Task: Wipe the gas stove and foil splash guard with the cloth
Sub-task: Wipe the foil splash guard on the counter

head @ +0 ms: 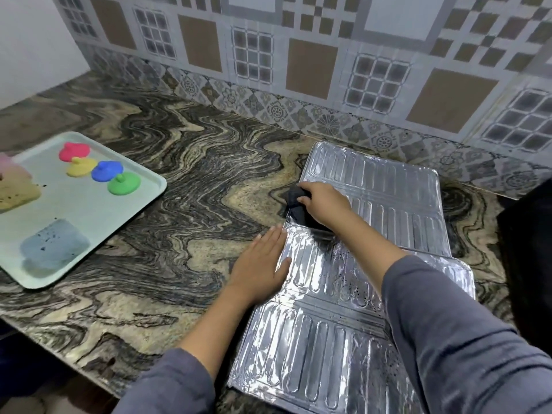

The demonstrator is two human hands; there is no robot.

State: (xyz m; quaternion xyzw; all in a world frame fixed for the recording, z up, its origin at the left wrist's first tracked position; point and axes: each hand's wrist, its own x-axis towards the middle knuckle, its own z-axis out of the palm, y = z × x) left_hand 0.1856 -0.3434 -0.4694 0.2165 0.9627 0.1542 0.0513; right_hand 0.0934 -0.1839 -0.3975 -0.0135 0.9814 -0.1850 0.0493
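Foil splash guard (373, 198) lies flat on table (179, 204), right side. Right hand (324, 204) grips dark cloth (295, 201) at its left edge. Left hand (261, 261) lies flat with fingers straight, touching that edge nearer. Tray (89, 210) at left holds four coloured knobbed pieces (107, 171) and a blue block (53, 246).

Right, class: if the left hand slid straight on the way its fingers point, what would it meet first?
Most likely the dark cloth in the right hand, just ahead of the left hand on the foil splash guard.
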